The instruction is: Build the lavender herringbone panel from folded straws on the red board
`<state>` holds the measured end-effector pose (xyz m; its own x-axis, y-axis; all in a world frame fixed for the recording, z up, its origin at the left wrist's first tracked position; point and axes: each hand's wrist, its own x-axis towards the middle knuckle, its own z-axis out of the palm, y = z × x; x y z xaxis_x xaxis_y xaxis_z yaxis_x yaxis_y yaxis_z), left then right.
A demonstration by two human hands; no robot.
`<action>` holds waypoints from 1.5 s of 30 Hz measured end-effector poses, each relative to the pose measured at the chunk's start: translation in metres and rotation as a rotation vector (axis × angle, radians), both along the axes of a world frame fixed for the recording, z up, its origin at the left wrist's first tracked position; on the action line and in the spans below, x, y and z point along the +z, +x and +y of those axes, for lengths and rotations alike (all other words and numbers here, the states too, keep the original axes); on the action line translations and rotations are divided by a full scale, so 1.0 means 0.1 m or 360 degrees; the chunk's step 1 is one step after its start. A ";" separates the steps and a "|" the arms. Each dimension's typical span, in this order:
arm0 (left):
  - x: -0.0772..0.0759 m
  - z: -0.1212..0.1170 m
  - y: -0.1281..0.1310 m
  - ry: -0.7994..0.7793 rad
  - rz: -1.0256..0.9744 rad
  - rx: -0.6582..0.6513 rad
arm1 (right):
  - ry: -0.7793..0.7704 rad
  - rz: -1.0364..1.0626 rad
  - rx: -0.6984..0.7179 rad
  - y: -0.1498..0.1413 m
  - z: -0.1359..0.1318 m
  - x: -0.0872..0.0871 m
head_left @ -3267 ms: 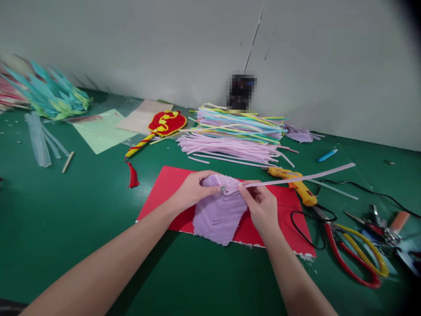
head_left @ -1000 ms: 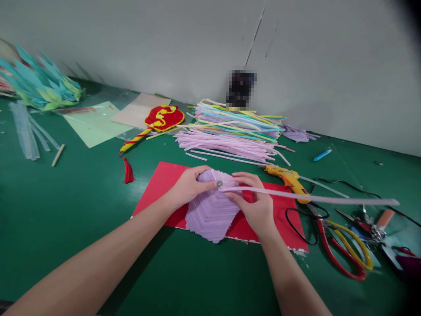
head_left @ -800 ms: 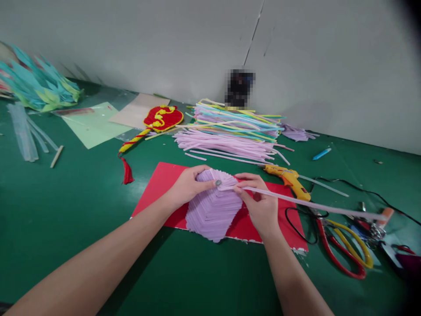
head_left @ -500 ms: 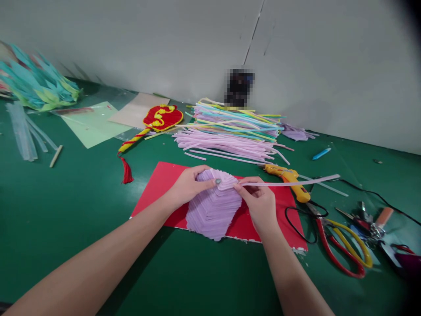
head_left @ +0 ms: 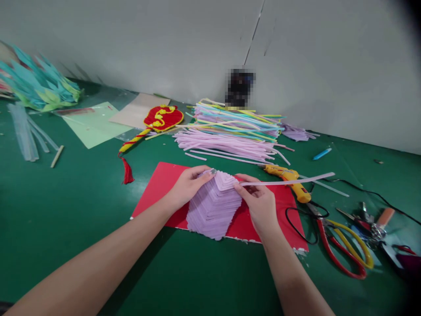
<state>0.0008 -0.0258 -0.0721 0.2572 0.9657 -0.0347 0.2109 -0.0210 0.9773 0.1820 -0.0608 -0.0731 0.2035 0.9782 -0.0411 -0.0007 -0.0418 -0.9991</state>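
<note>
A lilac leaf-shaped piece [head_left: 213, 208], built of folded pipe cleaners in V-shaped rows, is held over a red board [head_left: 154, 188]. My left hand [head_left: 188, 185] is closed on its upper left edge, thumb on the front near the top and fingers behind. At the upper right edge, my right hand [head_left: 258, 199] pinches a lilac pipe cleaner [head_left: 289, 181] where it meets the piece. The strip's loose end sticks out to the right, above the glue gun. The fingertips behind the piece are hidden.
Close on the right lie a yellow glue gun [head_left: 287, 175] with its black cord, and red-and-yellow-handled pliers [head_left: 342, 245]. Bundled pipe cleaners [head_left: 226, 142] lie behind the board. A red and yellow fan [head_left: 163, 118] is at back left, glue sticks [head_left: 24, 136] further left.
My left thumb has slid up and left, from the folded rows to the piece's top edge. The strip's free end has shifted slightly left and up.
</note>
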 end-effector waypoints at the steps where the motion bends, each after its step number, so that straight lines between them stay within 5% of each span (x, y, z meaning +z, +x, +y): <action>1: 0.00 0.00 0.00 0.0004 0.0014 -0.0002 | 0.0004 -0.0009 -0.0006 0.00 0.00 0.00; 16: 0.02 0.00 0.02 0.0139 0.0206 0.0035 | -0.0069 0.0028 -0.0008 0.04 0.04 -0.04; 28: 0.10 -0.16 0.02 0.0004 0.0286 0.0237 | -0.0133 0.0183 -0.0050 0.07 0.03 -0.01; 37: 0.03 -0.22 -0.03 0.0161 0.0543 0.0258 | -0.0117 -0.0348 -0.0152 0.48 -0.03 0.09; 45: -0.02 -0.25 -0.05 0.0496 0.0785 0.0283 | 0.0064 -0.1497 -0.0617 1.01 -0.15 0.24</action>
